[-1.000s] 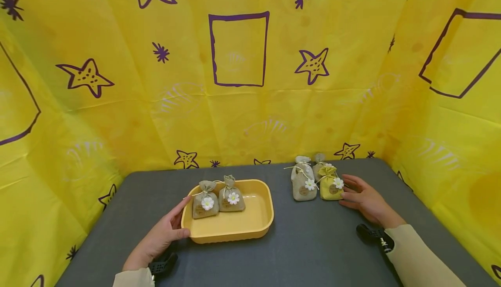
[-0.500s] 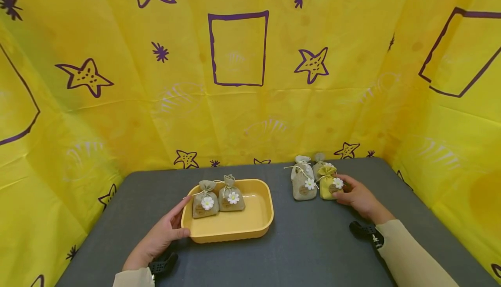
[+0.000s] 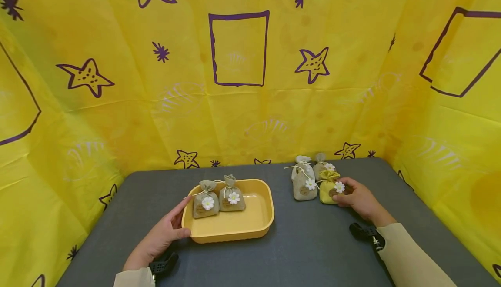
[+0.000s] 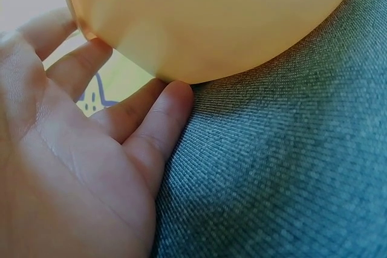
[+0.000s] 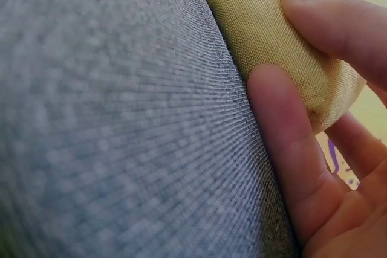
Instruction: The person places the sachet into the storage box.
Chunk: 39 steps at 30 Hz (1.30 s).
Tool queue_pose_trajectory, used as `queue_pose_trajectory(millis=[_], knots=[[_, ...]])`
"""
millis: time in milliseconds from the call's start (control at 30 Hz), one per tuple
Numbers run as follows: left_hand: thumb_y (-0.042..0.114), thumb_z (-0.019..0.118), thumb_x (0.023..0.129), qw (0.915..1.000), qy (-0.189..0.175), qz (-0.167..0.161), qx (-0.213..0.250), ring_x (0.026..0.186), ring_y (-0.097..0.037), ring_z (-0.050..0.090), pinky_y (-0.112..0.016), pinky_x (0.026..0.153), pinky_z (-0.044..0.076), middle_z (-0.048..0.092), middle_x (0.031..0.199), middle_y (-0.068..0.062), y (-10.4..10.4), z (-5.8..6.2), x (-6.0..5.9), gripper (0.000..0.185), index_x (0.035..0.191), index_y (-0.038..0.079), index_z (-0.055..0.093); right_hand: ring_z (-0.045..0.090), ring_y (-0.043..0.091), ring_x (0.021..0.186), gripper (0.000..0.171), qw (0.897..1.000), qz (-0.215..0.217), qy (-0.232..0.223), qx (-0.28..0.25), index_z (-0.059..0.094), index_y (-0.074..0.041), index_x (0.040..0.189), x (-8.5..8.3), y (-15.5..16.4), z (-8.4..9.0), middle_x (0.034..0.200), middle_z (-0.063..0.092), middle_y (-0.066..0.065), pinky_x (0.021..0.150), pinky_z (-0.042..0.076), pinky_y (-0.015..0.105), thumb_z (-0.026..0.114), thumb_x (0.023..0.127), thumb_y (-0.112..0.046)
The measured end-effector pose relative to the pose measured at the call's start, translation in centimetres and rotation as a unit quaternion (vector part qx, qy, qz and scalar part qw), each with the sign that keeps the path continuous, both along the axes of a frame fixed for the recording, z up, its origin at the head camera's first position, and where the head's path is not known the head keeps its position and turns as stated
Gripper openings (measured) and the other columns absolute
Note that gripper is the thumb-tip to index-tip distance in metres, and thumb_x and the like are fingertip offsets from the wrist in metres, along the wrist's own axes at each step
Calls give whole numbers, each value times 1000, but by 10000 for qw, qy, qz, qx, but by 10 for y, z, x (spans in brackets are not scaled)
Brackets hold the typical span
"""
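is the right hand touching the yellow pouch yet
Touching. The right wrist view shows it plainly: the right hand has its thumb pressed on the front of the yellow pouch and a finger curled against its side, with no gap.

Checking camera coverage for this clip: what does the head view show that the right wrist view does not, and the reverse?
Only the head view shows the left hand resting against the yellow tray, two grey sachets in the tray, and two more grey sachets beside the yellow one. Only the right wrist view shows the close grip: thumb pressed on the front and another finger under the bag's base. Both show the right hand gripping the yellow sachet on the grey table.
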<state>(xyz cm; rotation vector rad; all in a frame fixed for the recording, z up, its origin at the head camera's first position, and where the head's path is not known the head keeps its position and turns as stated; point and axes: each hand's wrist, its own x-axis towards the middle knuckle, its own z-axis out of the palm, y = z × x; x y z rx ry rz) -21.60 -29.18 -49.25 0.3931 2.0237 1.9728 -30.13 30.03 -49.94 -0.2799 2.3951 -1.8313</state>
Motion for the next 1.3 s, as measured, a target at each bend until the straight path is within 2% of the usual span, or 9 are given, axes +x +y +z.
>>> queue_pose_trajectory(millis=[233,367,500,667,900,1067,1200,1300], knots=[[12,69,95,10000,-12,32,-50,148,-32,5,-22,102,38,-4,164,-18,0,0,0,91,161,8,7,65,24,88,54,9998,-147,108,-86,51,3,129,2,-1,-2,109,58,19,69,59,42,80,86,-9],[12,69,96,9999,-4,51,-98,148,-32,6,-22,102,38,-4,164,-18,-1,0,-1,90,161,8,7,67,21,87,41,9985,-175,250,-452,54,3,117,3,-1,-5,106,59,14,66,59,41,79,85,-1],[13,69,96,9999,-4,20,-114,148,-32,6,-22,103,38,-4,164,-17,-2,-1,-2,90,161,9,7,70,19,86,30,9934,-138,450,-1042,57,1,106,6,0,-9,101,63,7,63,59,39,74,84,11],[12,69,95,10000,12,-10,-62,148,-32,5,-22,103,38,-5,164,-17,-2,-1,-1,90,161,8,7,70,19,86,29,9879,23,559,-1446,58,2,108,8,1,-11,100,64,4,63,59,37,69,85,15],[13,69,96,10000,-13,13,-67,148,-32,3,-21,103,36,-5,164,-17,-1,-2,1,90,161,8,8,71,20,84,27,9836,-152,568,-1704,60,0,100,15,-5,-6,97,65,4,62,59,39,69,83,19],[12,67,97,9999,-74,87,-97,148,-32,3,-22,103,37,-5,164,-17,1,-2,2,87,161,10,9,72,20,86,24,9866,-180,626,-1496,58,2,96,26,-13,6,105,62,-1,62,59,41,72,82,16],[12,68,96,9999,-41,91,-32,148,-32,4,-23,103,37,-5,164,-17,2,-1,2,88,161,9,9,72,21,86,28,9923,-348,769,-902,57,6,100,36,-25,25,111,61,0,61,59,43,78,82,7],[12,70,95,10000,-7,80,-19,148,-32,4,-21,103,37,-4,164,-17,1,0,1,90,161,8,9,70,22,86,33,9946,-371,868,-436,60,6,103,44,-36,40,118,57,7,61,59,43,82,80,1]])
